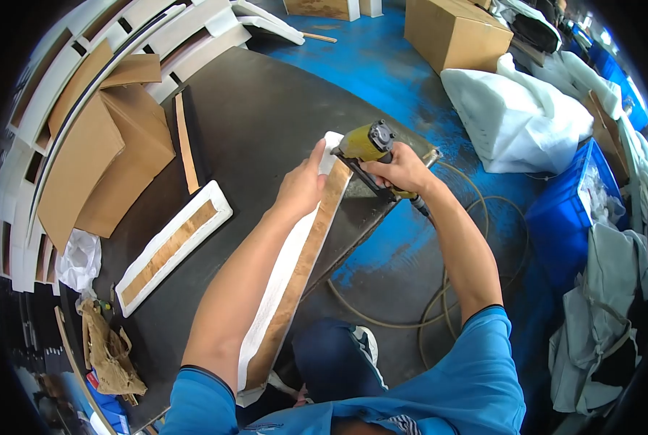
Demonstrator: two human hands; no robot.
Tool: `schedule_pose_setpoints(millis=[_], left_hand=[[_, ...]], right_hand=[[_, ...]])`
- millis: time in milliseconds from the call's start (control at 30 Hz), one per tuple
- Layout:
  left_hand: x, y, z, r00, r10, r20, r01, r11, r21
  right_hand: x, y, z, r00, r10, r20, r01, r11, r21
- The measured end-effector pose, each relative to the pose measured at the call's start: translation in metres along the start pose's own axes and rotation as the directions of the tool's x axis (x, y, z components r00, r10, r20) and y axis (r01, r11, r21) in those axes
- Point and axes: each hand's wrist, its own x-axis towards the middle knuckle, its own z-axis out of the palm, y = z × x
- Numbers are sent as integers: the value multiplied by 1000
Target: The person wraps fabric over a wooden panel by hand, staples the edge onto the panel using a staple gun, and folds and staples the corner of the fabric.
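Clutching a yellow/blk nail gun (364, 143) by its handle, in head view, R hand (402, 171) has its nose near far end of a long padded board (308, 257): bare wood strip, soft-looking white edging. L hand (300, 185) clasps that end. Board runs from smooth dk tabletop (244, 109) toward torso; shorter rounded-corner pc. (168, 248) w/ same edging nearby.

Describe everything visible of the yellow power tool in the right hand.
The power tool looks like an air nailer or stapler: a yellow, hard-looking body with a dark end cap, a long black lower part and a dark fitting at the handle's end. The right hand grips its handle. It is tilted over the far end of the long board; whether its nose touches the board is unclear.
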Motion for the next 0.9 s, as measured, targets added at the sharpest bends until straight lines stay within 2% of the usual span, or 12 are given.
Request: schedule_pose_setpoints(millis=[167, 267, 333, 367, 533, 667, 800, 833, 900], left_hand=[[1, 0, 4, 998, 56, -1, -56, 998, 39], [2, 2, 0, 999, 41, -5, -41, 999, 25], [2, 4, -3, 998, -44, 41, 44, 999, -12], [3, 4, -3, 998, -39, 39, 40, 999, -15], [1, 7, -4, 996, -63, 60, 63, 998, -1], [1, 9, -4, 995, -73, 75, 74, 997, -13], [1, 1, -1, 999, 2, 50, -2, 1000, -13], [1, 0, -1, 998, 49, 38, -49, 999, 7], [-2, -2, -3, 997, 50, 55, -49, 999, -18]], right_hand=[[-4, 1, -1, 1000, 16, -19, -17, 998, -54], [1, 1, 3, 1000, -3, -27, 1, 995, -95], [-1, -3, 5, 1000, 8, -23, -10, 994, -105], [-3, -4, 4, 1000, 7, -27, -10, 994, -110], [-9, -6, 12, 999, 13, 31, -12, 999, -44], [-25, -10, 20, 993, 93, 74, -94, 995, 18], [-37, -9, 31, 995, 76, 59, -73, 996, -49], [-38, -1, 36, 995, 65, 75, -65, 998, -2], [-44, 0, 44, 997, 28, 75, -32, 999, 44]])
